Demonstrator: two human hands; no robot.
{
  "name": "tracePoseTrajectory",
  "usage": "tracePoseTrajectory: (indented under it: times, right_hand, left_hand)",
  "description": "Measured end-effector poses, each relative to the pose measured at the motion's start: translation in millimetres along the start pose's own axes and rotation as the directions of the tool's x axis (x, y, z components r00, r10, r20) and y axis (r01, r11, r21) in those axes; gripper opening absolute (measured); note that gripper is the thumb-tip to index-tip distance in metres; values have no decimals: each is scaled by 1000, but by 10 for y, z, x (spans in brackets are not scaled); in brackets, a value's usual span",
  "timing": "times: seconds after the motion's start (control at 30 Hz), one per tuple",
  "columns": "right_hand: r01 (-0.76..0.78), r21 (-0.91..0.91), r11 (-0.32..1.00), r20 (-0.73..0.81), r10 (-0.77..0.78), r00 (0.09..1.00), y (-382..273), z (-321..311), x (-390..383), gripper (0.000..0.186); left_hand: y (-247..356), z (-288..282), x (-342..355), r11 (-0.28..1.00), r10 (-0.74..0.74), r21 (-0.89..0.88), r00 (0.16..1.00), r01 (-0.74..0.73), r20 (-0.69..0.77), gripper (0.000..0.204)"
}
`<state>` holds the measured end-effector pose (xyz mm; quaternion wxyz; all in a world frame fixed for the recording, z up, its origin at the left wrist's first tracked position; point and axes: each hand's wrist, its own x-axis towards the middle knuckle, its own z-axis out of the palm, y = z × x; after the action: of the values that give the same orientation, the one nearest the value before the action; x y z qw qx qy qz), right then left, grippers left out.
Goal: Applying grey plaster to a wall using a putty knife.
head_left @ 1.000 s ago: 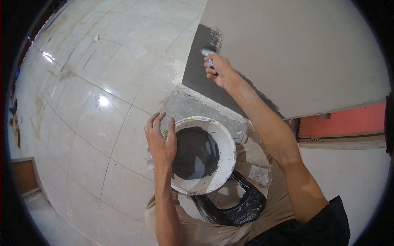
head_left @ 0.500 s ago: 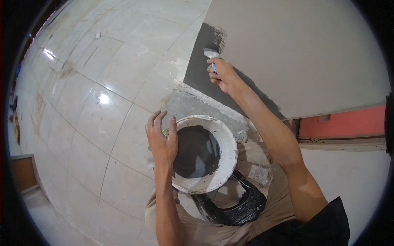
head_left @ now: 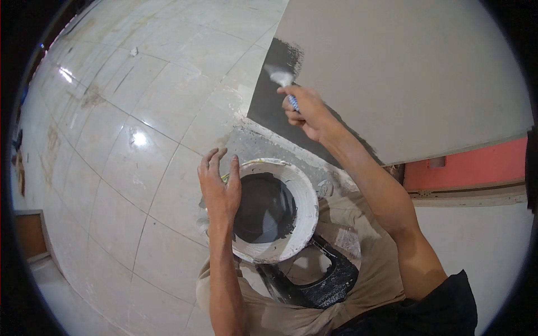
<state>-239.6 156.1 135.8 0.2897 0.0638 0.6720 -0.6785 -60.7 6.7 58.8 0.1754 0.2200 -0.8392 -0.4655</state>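
My right hand [head_left: 301,112] is closed around the blue-and-white handle of a brush [head_left: 282,79], whose pale head is blurred over a wet dark grey patch [head_left: 269,98] at the left end of a light grey wall [head_left: 392,67]. My left hand [head_left: 219,182] is at the left rim of a white bucket [head_left: 302,210] of dark grey coating [head_left: 263,207], its fingers apart and slightly bent, gripping nothing that I can see. The bucket stands between my legs, just above a scuffed black plastic piece [head_left: 322,294].
Glossy pale floor tiles [head_left: 112,168] with streaks and scraps spread across the left. A rough grey strip [head_left: 246,140] runs along the wall's foot. On the right is a red panel [head_left: 465,165] with a ledge. A brown framed opening [head_left: 31,235] sits at the lower left.
My right hand has moved down and slightly right, and the brush head has shifted a little downward over the dark patch. My left hand stays beside the bucket.
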Motion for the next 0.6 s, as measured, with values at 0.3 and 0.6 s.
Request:
tracePoseTrajectory:
  times: [0.3, 0.6]
  right_hand:
    - [-193, 78, 978, 0, 194, 981, 286, -55, 916, 7]
    - [-104, 60, 993, -74, 108, 991, -162, 141, 1199, 7]
  left_hand:
    - [26, -1, 14, 999, 44, 3, 999, -44, -30, 35]
    - [-6, 45, 32, 997, 56, -45, 998, -57, -25, 34]
